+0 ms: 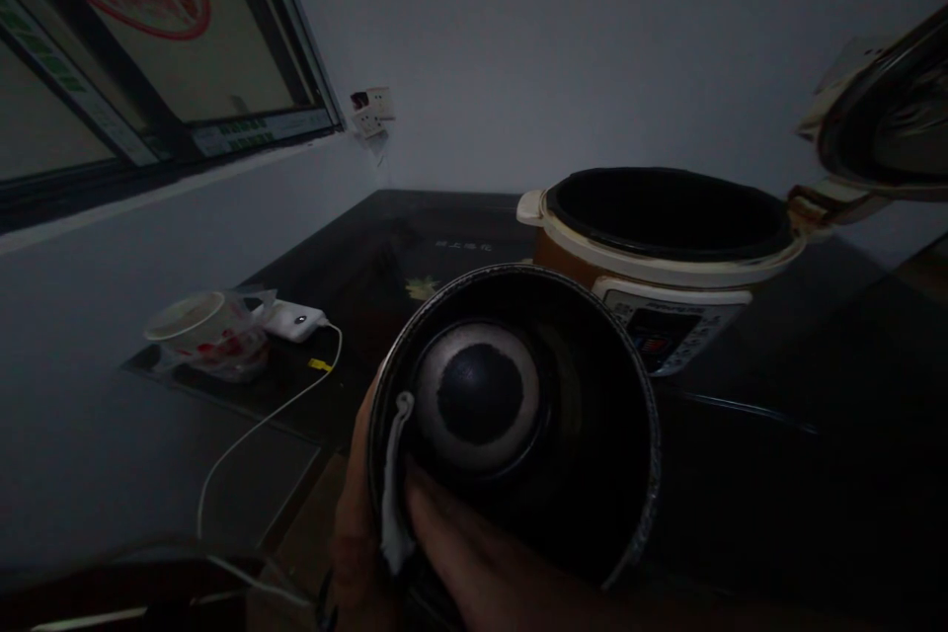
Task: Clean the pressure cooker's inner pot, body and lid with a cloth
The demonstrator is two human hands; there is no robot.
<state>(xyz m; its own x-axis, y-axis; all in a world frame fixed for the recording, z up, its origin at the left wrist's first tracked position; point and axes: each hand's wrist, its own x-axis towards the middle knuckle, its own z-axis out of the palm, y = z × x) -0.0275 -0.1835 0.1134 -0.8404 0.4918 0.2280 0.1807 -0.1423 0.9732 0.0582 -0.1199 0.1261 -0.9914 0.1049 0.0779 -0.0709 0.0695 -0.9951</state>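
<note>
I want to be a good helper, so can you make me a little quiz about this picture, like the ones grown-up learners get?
1. True or false: the lid of the cooker stands open.

2. Pick one: which hand reaches inside the dark pot?
a) left
b) right

3. Fill the gap: near the pale tub, a thin, light ____ is joined to the white device.

Key:
1. True.
2. b, the right hand.
3. cable.
</note>
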